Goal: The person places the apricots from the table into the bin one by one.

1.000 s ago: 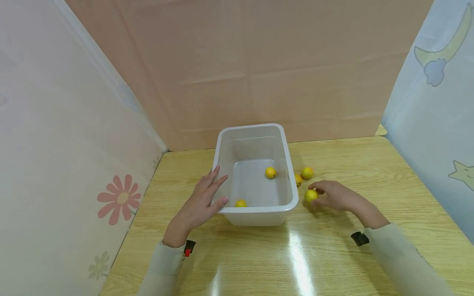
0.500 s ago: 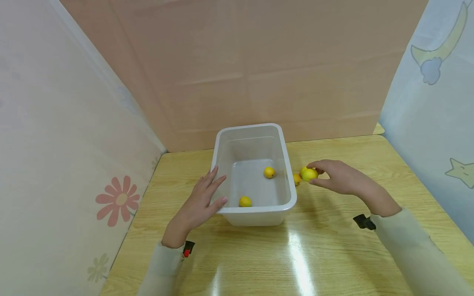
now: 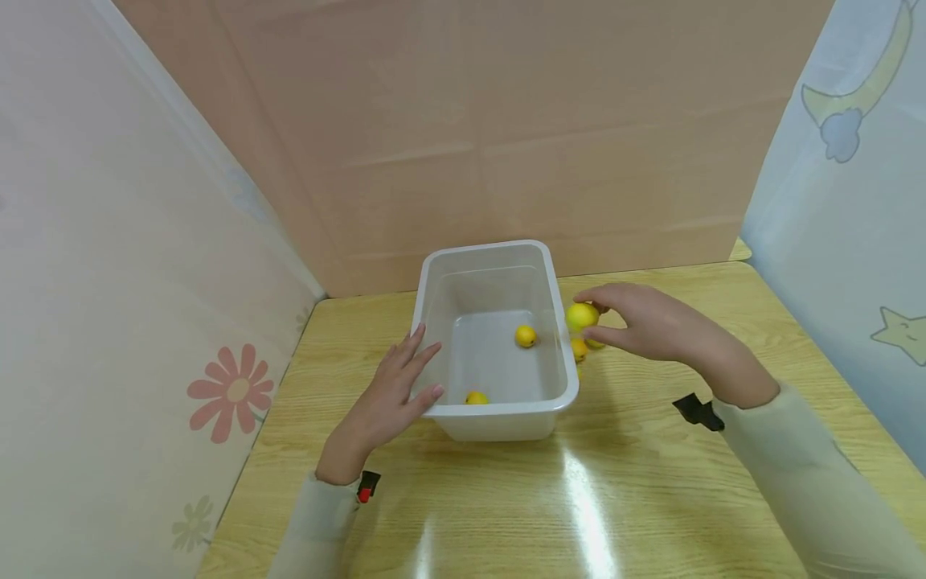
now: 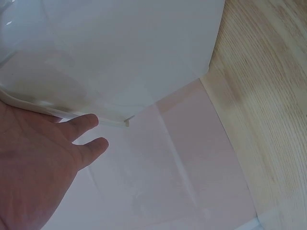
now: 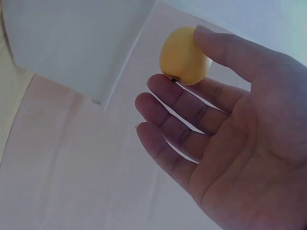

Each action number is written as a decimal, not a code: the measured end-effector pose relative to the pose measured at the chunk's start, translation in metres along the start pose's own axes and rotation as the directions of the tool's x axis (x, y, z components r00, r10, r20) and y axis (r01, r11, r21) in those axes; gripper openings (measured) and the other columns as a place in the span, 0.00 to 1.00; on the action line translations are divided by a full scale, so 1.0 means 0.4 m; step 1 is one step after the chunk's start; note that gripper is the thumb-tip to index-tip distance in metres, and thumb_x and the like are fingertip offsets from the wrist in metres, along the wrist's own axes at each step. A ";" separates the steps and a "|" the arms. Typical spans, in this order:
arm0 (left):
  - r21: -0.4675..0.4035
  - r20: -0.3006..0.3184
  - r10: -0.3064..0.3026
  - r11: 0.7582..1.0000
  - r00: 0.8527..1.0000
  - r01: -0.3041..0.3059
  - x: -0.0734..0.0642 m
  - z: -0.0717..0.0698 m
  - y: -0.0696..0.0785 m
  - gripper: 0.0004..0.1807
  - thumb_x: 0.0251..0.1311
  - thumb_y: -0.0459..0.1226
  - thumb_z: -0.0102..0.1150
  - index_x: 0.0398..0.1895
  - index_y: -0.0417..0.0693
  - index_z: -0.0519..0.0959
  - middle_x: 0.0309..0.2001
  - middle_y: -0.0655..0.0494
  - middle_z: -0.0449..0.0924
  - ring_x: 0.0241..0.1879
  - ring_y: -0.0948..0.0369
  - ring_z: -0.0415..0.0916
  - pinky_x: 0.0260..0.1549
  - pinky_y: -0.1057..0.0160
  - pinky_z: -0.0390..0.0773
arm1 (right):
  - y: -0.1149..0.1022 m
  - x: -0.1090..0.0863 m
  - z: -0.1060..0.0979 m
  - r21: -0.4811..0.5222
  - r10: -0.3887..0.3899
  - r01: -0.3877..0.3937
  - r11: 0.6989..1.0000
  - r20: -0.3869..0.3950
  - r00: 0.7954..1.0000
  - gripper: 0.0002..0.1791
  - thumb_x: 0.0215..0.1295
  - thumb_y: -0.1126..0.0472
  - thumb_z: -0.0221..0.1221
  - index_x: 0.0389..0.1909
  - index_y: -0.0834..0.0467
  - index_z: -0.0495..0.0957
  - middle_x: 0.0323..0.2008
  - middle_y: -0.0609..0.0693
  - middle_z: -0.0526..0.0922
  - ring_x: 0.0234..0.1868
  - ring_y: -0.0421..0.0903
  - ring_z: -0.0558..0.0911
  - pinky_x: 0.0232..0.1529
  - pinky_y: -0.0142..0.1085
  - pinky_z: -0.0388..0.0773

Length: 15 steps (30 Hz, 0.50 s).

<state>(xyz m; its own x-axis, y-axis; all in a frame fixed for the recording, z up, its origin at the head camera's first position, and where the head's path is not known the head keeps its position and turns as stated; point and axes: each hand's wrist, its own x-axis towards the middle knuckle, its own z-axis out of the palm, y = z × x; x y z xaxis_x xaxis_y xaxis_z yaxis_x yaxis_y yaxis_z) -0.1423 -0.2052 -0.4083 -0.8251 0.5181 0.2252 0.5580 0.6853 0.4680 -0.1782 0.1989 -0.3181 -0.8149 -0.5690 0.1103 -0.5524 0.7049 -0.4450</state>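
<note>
My right hand [image 3: 651, 326] pinches a small yellow fruit [image 3: 581, 316] between thumb and fingers, just outside the right rim of a white plastic bin [image 3: 499, 409]. In the right wrist view the fruit [image 5: 183, 56] shows a dark spot at its lower end, and the other fingers are loosely bent below it. My left hand [image 3: 387, 400] rests at the bin's near left rim with its fingers spread. The left wrist view shows those fingers [image 4: 84, 126] against the bin's edge. Inside the bin lie two yellow fruits, one toward the right [image 3: 525, 336] and one near the front wall [image 3: 476, 398].
On the wooden table [image 3: 499, 507] just right of the bin, an orange-yellow fruit [image 3: 579, 349] lies beside another fruit [image 3: 596, 343] partly hidden by my right hand. A yellow sliver shows below them at the bin's wall. Patterned side walls and a pinkish back panel [image 3: 506, 145] enclose the table.
My right hand has lifted a fruit off the table and carried it away from me and leftward toward the bin. The front fruit in the bin has rolled slightly. My left hand stays put.
</note>
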 end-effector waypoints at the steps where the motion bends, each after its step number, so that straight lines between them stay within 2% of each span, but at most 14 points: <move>1: -0.001 0.000 -0.001 1.000 1.000 0.001 0.000 0.000 0.000 0.35 0.75 0.55 0.48 0.79 0.50 0.60 0.83 0.50 0.40 0.81 0.49 0.38 0.76 0.39 0.39 | -0.006 0.005 -0.002 0.000 -0.003 0.003 1.000 0.002 1.000 0.17 0.67 0.56 0.67 0.55 0.54 0.80 0.46 0.44 0.84 0.51 0.47 0.81 0.55 0.50 0.77; 6: -0.004 -0.001 -0.004 1.000 1.000 0.004 -0.002 0.000 -0.003 0.35 0.75 0.55 0.48 0.79 0.51 0.60 0.83 0.50 0.39 0.81 0.48 0.38 0.76 0.39 0.39 | -0.031 0.024 -0.002 0.004 -0.002 0.002 1.000 0.017 1.000 0.19 0.67 0.56 0.66 0.58 0.53 0.80 0.46 0.43 0.84 0.50 0.45 0.80 0.55 0.48 0.76; 11: -0.008 0.002 -0.010 1.000 1.000 0.010 -0.002 -0.001 -0.001 0.35 0.75 0.54 0.49 0.79 0.51 0.60 0.83 0.50 0.39 0.81 0.50 0.37 0.76 0.39 0.39 | -0.049 0.037 0.004 -0.001 -0.007 0.007 1.000 0.022 1.000 0.24 0.67 0.56 0.67 0.62 0.57 0.78 0.49 0.47 0.84 0.53 0.48 0.80 0.57 0.51 0.76; 15: -0.016 0.007 -0.018 1.000 1.000 0.018 -0.002 -0.003 0.004 0.35 0.75 0.54 0.49 0.79 0.51 0.60 0.83 0.51 0.39 0.81 0.50 0.35 0.76 0.39 0.39 | -0.059 0.046 0.008 0.000 -0.025 0.025 1.000 0.025 0.999 0.23 0.68 0.55 0.66 0.61 0.57 0.78 0.50 0.47 0.84 0.54 0.49 0.80 0.58 0.51 0.76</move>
<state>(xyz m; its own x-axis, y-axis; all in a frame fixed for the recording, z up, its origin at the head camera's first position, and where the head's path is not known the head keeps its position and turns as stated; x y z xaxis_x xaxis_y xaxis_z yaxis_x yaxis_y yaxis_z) -0.1409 -0.2052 -0.4066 -0.8343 0.5094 0.2107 0.5416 0.6860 0.4859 -0.1796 0.1707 -0.3084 -0.7962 -0.5969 0.0993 -0.5727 0.6904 -0.4420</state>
